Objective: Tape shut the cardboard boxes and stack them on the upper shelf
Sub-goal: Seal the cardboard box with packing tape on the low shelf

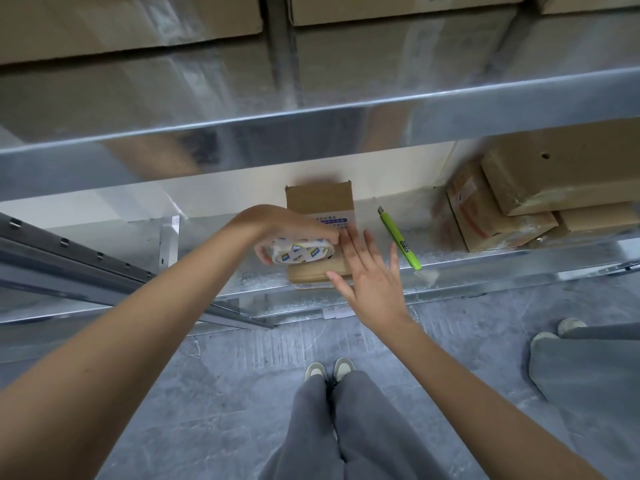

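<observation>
Cardboard, brown: small box (320, 206), centre frame, on lower metal shelf (485, 259). Long axis runs front-to-back, away from me; far flap stands up at rear w/ blue print, text too small to read. Near end pokes out below my hands; mid section hidden by tape roll and fingers, so can't tell if top seam is closed.

Tape roll (299, 252): white w/ blue logos, sits over box top. My left hand (277, 233) curls round it from above, thumb on near-left rim; strip end not visible.

My right hand (367, 271): fingers straight, spread apart, lying on box's right side, holding nothing.

Green utility knife (400, 239): just right of box, tip pointing to rear.

Stacked boxes (526, 199), right edge of frame: blurred, cut off.

Upper shelf (311, 123): large cartons (138, 26) on it, cropped at top.
</observation>
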Motion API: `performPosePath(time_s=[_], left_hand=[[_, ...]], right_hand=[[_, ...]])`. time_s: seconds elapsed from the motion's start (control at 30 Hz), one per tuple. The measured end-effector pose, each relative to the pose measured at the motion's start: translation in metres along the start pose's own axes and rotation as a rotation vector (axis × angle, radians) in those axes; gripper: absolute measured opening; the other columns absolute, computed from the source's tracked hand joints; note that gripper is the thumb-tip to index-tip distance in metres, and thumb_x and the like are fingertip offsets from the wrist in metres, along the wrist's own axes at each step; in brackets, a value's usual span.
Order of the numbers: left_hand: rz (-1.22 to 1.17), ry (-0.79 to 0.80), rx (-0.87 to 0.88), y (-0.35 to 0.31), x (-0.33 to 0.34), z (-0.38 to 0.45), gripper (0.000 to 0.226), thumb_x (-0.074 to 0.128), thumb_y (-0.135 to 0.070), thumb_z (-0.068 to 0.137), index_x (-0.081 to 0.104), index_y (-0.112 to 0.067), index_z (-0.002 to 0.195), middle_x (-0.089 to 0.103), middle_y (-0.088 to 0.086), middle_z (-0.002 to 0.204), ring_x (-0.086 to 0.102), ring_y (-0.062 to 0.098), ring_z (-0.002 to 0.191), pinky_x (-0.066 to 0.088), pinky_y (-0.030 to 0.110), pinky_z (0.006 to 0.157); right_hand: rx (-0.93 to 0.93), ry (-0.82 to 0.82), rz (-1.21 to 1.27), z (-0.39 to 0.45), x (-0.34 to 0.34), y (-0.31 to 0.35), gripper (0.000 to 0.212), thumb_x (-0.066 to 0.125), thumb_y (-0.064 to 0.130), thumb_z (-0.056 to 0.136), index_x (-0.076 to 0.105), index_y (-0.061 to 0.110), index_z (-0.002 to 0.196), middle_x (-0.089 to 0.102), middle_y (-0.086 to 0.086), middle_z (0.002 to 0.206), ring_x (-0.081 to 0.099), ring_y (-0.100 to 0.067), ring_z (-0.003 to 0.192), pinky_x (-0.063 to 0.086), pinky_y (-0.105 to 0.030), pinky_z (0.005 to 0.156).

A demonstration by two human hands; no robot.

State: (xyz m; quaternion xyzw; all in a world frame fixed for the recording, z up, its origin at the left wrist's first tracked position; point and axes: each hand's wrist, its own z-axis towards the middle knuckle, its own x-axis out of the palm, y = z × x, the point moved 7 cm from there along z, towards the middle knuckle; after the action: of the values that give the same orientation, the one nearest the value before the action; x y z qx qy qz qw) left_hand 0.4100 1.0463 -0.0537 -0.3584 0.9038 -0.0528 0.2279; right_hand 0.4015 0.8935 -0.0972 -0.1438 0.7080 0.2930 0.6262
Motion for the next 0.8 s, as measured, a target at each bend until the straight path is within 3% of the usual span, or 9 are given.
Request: performPosePath(time_s=[0.17,0.23,0.33,0.4,0.47,0.53,0.6,0.67,0.8], left_hand=[[-0.073,0.020,-0.021,0.003,0.002,0.004,0.058,0.063,-0.063,0.043,0.062,-0.031,0.093,0.059,0.000,0.105,0.059,0.019,0.090,0.056,0.032,0.068],[-0.094,0.028,-0.010,0.003,0.003,0.007,0.045,0.062,-0.058,0.052,0.062,-0.029,0.086,0.059,-0.001,0.095,0.058,0.018,0.078,0.053,0.026,0.057],[-0.097,0.020,0.003,0.007,0.001,0.013,0.034,0.063,-0.058,0.061,0.062,-0.030,0.081,0.058,0.000,0.092,0.058,0.020,0.074,0.050,0.024,0.052],[-0.110,0.038,0.013,0.007,0.001,0.016,0.026,0.065,-0.057,0.061,0.063,-0.032,0.069,0.057,0.001,0.086,0.056,0.020,0.070,0.047,0.024,0.054],[-0.119,0.089,0.035,0.005,0.005,0.017,0.025,0.063,-0.054,0.062,0.060,-0.032,0.052,0.051,-0.001,0.069,0.049,0.016,0.053,0.041,0.022,0.051],[-0.104,0.113,0.050,0.004,0.007,0.019,0.027,0.060,-0.052,0.064,0.058,-0.032,0.046,0.049,-0.006,0.051,0.043,0.011,0.038,0.037,0.020,0.047],[-0.106,0.101,0.043,0.005,0.007,0.021,0.028,0.059,-0.052,0.060,0.055,-0.032,0.041,0.047,-0.008,0.050,0.040,0.011,0.039,0.035,0.020,0.049],[-0.126,0.098,0.038,0.006,0.008,0.022,0.025,0.059,-0.051,0.054,0.054,-0.031,0.039,0.046,-0.004,0.061,0.040,0.014,0.048,0.034,0.021,0.052],[-0.085,0.089,0.096,0.003,0.005,0.021,0.025,0.057,-0.058,0.061,0.062,-0.034,0.057,0.055,-0.004,0.066,0.050,0.018,0.057,0.042,0.023,0.055]], right_hand=[[-0.027,0.002,0.056,-0.001,-0.001,0.003,0.075,0.015,0.064,0.095,0.015,0.021,0.156,0.012,0.006,0.162,0.012,-0.018,0.150,0.004,-0.056,0.118],[-0.039,-0.031,0.350,0.001,-0.005,-0.002,0.069,0.026,0.062,0.097,0.016,0.024,0.155,0.011,0.013,0.160,0.006,-0.009,0.149,0.000,-0.046,0.120],[0.225,-0.274,0.733,0.009,-0.019,-0.055,0.050,0.048,0.032,0.100,0.039,0.015,0.147,0.037,0.005,0.152,0.031,-0.016,0.143,0.022,-0.033,0.119],[0.418,-0.280,0.523,0.020,-0.019,-0.100,0.040,0.054,0.020,0.097,0.054,0.001,0.133,0.054,-0.014,0.135,0.047,-0.033,0.127,0.036,-0.038,0.106],[0.510,-0.053,0.251,0.032,-0.002,-0.124,0.038,0.057,0.028,0.095,0.055,-0.002,0.118,0.056,-0.020,0.120,0.050,-0.036,0.112,0.038,-0.039,0.091],[0.430,0.094,0.066,0.040,0.011,-0.124,0.032,0.054,0.026,0.096,0.054,0.000,0.114,0.054,-0.019,0.117,0.049,-0.035,0.107,0.040,-0.039,0.083],[0.352,0.125,-0.022,0.048,0.016,-0.117,0.024,0.047,0.014,0.097,0.053,0.001,0.117,0.054,-0.018,0.117,0.053,-0.035,0.104,0.042,-0.038,0.076],[0.376,0.144,0.010,0.052,0.017,-0.116,0.021,0.045,0.008,0.095,0.052,0.000,0.114,0.057,-0.019,0.112,0.057,-0.036,0.100,0.038,-0.035,0.068],[0.450,0.025,0.423,0.040,-0.014,-0.116,0.022,0.048,0.009,0.094,0.056,-0.003,0.111,0.062,-0.024,0.085,0.059,-0.039,0.078,0.039,-0.038,0.063]])
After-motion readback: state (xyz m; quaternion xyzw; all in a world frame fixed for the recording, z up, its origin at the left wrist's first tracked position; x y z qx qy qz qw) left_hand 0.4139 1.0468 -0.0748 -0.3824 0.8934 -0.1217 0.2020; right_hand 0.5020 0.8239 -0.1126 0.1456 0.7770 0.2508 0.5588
